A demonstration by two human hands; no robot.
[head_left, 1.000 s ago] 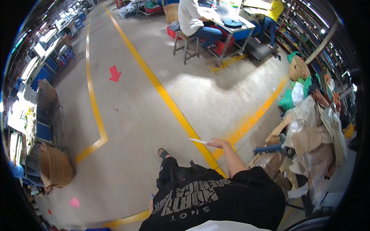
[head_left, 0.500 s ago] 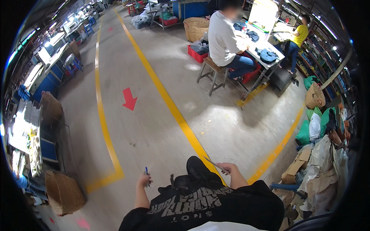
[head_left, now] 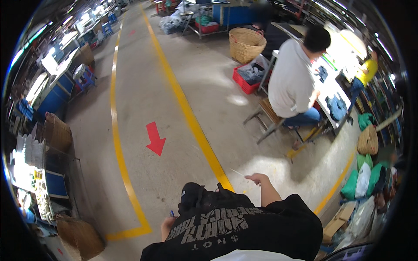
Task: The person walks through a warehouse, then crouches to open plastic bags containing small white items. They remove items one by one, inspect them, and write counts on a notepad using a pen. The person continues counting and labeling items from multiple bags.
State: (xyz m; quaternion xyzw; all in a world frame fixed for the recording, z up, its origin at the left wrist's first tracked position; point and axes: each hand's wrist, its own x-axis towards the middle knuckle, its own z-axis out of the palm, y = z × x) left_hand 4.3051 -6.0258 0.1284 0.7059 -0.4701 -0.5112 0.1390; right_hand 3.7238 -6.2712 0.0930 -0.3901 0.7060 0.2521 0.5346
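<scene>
My right hand is out in front of me on the right, closed on a thin, pale flat sheet seen almost edge-on. What kind of sheet it is does not show. Low on the left, my left hand is partly covered by my black shirt. A blue pen sticks up out of its closed fingers, with only the tip visible.
Yellow floor lines and a red arrow mark the aisle. A person in a white shirt sits on a wooden stool at a worktable. Baskets stand left; sacks and cardboard lie right.
The seated person and stool now appear larger and closer, and the arrow sits lower. My left hand has dropped toward my body behind the shirt. The sheet in my right hand has turned thinner to view.
</scene>
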